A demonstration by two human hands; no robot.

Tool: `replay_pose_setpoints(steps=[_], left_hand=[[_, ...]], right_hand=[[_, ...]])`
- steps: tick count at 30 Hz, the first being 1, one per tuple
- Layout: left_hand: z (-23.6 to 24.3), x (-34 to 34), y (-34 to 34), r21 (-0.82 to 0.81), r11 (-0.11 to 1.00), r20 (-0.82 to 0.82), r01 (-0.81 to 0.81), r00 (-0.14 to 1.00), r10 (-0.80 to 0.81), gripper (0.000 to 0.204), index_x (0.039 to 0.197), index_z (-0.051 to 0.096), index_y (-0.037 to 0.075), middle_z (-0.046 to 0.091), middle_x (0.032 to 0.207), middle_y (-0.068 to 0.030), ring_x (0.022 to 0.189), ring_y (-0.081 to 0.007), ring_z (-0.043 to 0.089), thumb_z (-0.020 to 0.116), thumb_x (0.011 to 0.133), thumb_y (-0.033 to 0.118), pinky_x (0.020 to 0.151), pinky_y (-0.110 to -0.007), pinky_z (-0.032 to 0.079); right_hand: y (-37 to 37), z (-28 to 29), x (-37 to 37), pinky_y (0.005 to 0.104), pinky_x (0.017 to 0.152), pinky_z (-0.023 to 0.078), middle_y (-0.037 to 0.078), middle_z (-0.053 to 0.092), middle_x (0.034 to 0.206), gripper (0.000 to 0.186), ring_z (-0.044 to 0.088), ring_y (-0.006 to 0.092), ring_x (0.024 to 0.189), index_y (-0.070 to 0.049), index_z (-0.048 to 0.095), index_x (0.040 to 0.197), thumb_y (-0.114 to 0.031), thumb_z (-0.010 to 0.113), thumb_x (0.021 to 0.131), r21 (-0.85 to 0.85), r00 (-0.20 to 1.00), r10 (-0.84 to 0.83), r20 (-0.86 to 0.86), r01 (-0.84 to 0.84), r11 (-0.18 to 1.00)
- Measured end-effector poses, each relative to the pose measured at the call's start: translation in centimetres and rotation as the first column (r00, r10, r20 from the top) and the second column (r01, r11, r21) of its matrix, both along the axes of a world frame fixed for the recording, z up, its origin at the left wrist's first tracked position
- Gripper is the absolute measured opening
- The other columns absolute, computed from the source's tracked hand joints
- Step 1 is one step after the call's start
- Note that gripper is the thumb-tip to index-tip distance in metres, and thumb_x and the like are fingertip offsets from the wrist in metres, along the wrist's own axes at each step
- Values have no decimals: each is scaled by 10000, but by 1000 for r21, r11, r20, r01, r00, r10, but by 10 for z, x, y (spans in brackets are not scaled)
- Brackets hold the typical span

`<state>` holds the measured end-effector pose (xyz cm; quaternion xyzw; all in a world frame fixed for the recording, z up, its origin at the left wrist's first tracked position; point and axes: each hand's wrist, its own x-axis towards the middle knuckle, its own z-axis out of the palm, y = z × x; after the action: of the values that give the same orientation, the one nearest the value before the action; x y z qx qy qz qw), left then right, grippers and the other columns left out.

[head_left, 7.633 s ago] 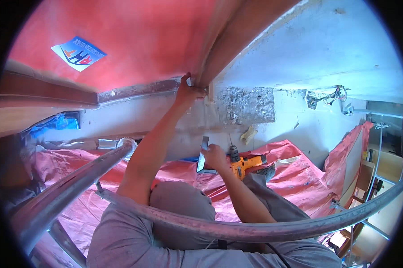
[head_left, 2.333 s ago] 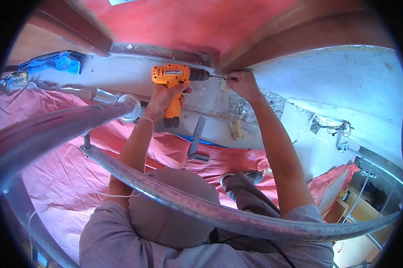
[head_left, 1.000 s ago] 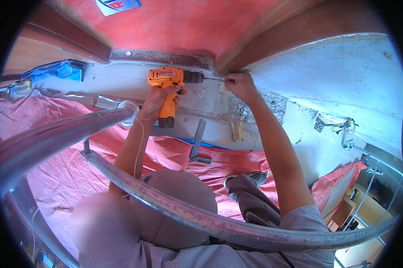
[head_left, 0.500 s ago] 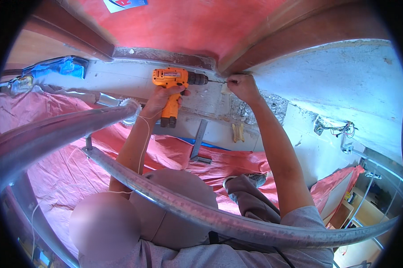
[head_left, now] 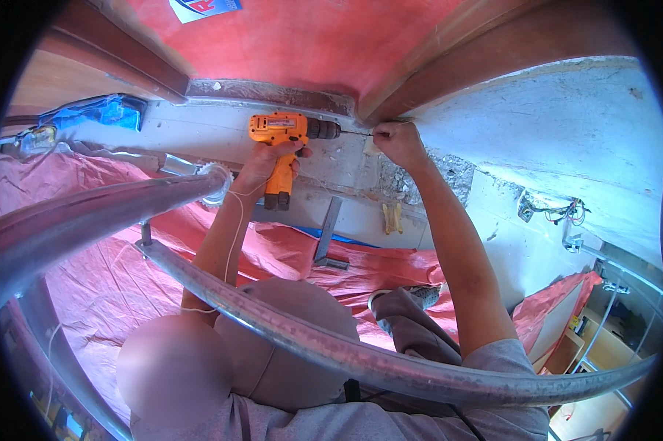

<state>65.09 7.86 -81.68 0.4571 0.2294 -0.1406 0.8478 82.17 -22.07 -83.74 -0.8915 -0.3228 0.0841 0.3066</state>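
Observation:
An orange cordless drill (head_left: 278,129) with a black chuck lies level against the ledge, its nose to the right. My left hand (head_left: 264,162) is wrapped round its grip. From the chuck a thin dark bit (head_left: 355,133) reaches to the fingertips of my right hand (head_left: 399,141), which are pinched together at its far end. Whatever small thing those fingers hold is hidden. A thin white cord (head_left: 234,253) runs along my left forearm. Below my right hand are broken, rough masonry (head_left: 449,176) and a small yellowish piece (head_left: 392,218).
A curved metal rail (head_left: 309,345) crosses in front of my body, and a thick pipe (head_left: 111,198) comes in from the left. A metal square (head_left: 327,231) leans by red sheeting (head_left: 280,250). Loose wires (head_left: 567,212) stick out of the right wall. A blue object (head_left: 111,112) sits far left.
Both hands and the drill stay in almost the same place. At the lower left, the loose white cord has shifted.

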Motion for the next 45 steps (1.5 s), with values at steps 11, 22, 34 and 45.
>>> replay_pose_setpoints(steps=[11, 22, 34, 45], left_hand=[[2, 1, -1, -14, 1000, 11, -10, 1000, 10, 314, 1235, 650, 51, 753, 983, -114, 657, -117, 666, 755, 971, 186, 582, -276, 570], [0, 7, 4, -123, 992, -36, 20, 999, -25, 330, 1267, 599, 43, 746, 998, -120, 656, -109, 653, 718, 998, 194, 601, -281, 590], [0, 35, 22, -246, 969, -210, 32, 974, -85, 387, 1326, 541, 20, 730, 1022, -171, 635, -134, 659, 712, 1004, 150, 579, -280, 608], [-5, 36, 23, -237, 970, -195, 49, 976, -97, 377, 1307, 546, 4, 728, 1010, -155, 632, -128, 663, 716, 1001, 145, 572, -275, 605]], right_hand=[[0, 1, 0, 456, 825, 606, 218, 753, 907, 192, 743, 420, 881, -69, 813, 960, -177, 701, 848, -23, 999, -11, -31, 11, 1000], [-3, -4, -3, 458, 842, 607, 216, 757, 913, 187, 748, 413, 881, -80, 819, 957, -164, 688, 852, -4, 998, -43, -35, 43, 999], [-3, -10, 1, 508, 838, 590, 239, 737, 868, 199, 721, 445, 858, -60, 804, 898, -180, 665, 822, -46, 1000, -17, 7, 17, 999], [-2, -4, -3, 509, 812, 594, 234, 737, 862, 181, 722, 444, 850, -51, 781, 871, -187, 676, 812, -71, 999, -46, -8, 45, 996]])
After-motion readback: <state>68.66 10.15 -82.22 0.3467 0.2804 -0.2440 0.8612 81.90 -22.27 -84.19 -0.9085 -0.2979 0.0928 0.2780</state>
